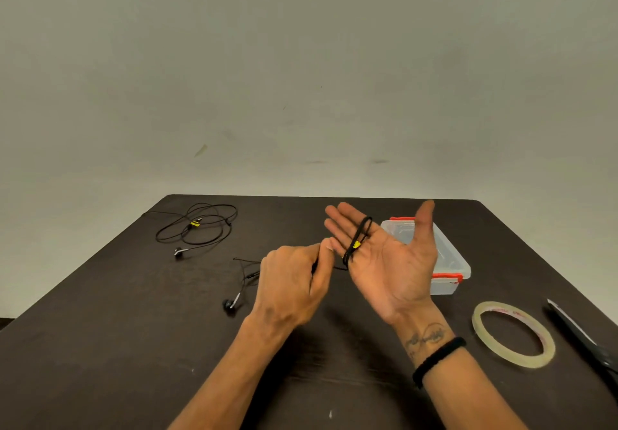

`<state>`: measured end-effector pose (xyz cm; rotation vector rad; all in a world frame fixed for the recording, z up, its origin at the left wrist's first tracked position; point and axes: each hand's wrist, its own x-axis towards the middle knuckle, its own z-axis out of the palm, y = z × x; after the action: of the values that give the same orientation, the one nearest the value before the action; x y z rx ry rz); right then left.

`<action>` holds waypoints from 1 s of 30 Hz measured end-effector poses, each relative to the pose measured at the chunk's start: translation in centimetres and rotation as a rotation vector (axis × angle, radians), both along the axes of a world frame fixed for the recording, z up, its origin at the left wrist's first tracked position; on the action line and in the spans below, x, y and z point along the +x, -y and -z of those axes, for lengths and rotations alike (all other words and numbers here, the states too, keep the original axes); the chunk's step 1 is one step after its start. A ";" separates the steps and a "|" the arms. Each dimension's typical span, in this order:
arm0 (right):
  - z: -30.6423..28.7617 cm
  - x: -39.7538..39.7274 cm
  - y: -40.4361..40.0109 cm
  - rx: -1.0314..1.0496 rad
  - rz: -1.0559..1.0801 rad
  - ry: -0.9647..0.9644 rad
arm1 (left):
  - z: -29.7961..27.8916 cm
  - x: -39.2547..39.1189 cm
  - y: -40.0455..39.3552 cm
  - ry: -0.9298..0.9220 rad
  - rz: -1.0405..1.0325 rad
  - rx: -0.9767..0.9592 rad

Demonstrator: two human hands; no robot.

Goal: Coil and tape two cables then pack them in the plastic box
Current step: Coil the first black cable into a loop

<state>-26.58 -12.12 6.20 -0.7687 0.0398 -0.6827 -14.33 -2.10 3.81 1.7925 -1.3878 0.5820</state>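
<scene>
Black cables (357, 240) two, hands (384, 262) two

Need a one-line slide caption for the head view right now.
Left hand winds a black earphone cable around the open right hand; second earphone cable, plastic box and tape roll wait.

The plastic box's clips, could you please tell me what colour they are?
Red-orange clips on a clear plastic box, seen in the head view.
</scene>
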 end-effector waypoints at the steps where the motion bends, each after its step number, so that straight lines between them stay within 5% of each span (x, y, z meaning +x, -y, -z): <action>1: 0.1 0.1 -0.2 -0.037 -0.001 -0.043 | -0.2 0.0 -0.1 0.015 0.007 -0.038; 10: 0.0 0.6 -1.8 -0.332 -0.374 -0.228 | -0.9 1.6 -0.9 0.191 -0.036 -0.261; 20: 0.2 0.3 -1.8 -0.375 -0.769 -0.402 | -1.3 1.5 -1.3 0.257 0.006 -0.286; 30: 0.2 -0.9 0.3 -0.459 -1.070 -0.513 | -0.6 1.0 -0.3 -0.174 0.274 0.085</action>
<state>-27.45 -12.40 6.00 -1.2319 -0.0641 0.5542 -13.29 -1.77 4.39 1.6374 -1.5208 0.2208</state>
